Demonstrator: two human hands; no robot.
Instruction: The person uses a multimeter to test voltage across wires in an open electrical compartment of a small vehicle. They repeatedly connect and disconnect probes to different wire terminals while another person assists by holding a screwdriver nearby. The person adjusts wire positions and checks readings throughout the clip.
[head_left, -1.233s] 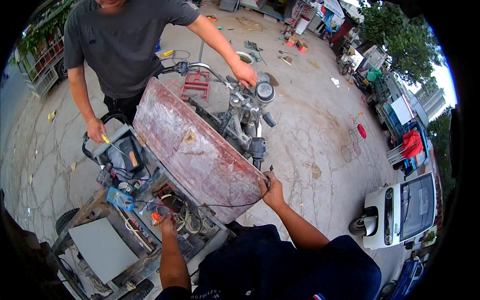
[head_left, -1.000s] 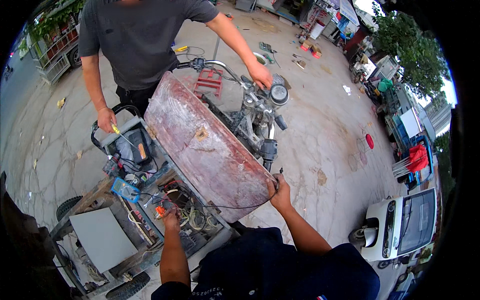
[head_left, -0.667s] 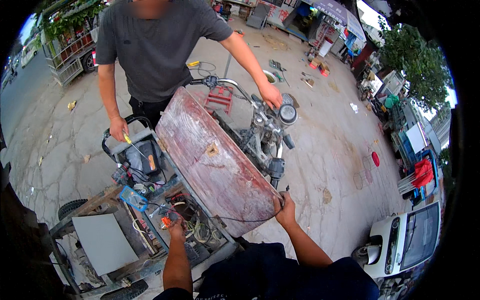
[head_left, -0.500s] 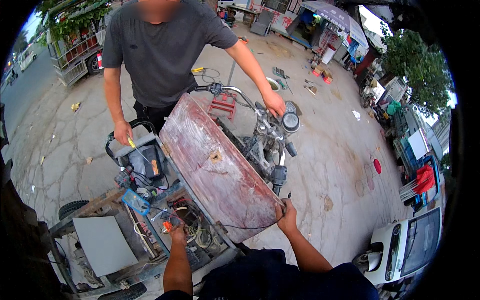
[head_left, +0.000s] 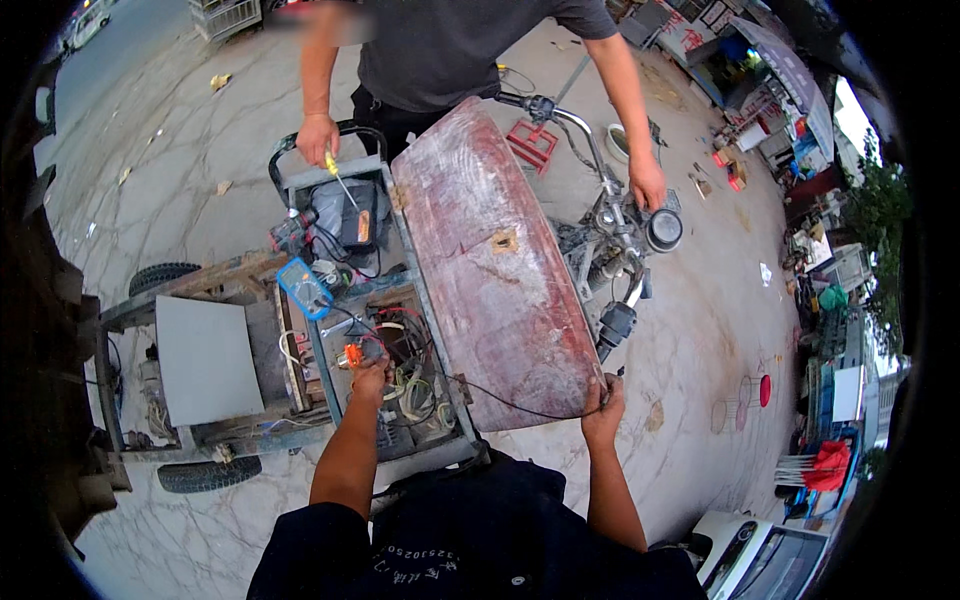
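Note:
My left hand is closed on an orange-and-metal part with wires, over an open wiring compartment of the tricycle frame. A blue multimeter rests beside it. My right hand grips the edge of a worn reddish board, a black cable running at its fingers. Opposite me a co-worker holds a yellow-handled screwdriver over a black case, with the other hand by the round gauge at the handlebar.
A gray panel lies on the frame at left. Beyond the handlebar are a red metal stand, a bucket, tools and boxes. Stools, a white vehicle and parked carts line the right.
My view has tilted and turned, so tricycle and co-worker shift in the picture. Both my hands keep their grip; the co-worker still holds the screwdriver.

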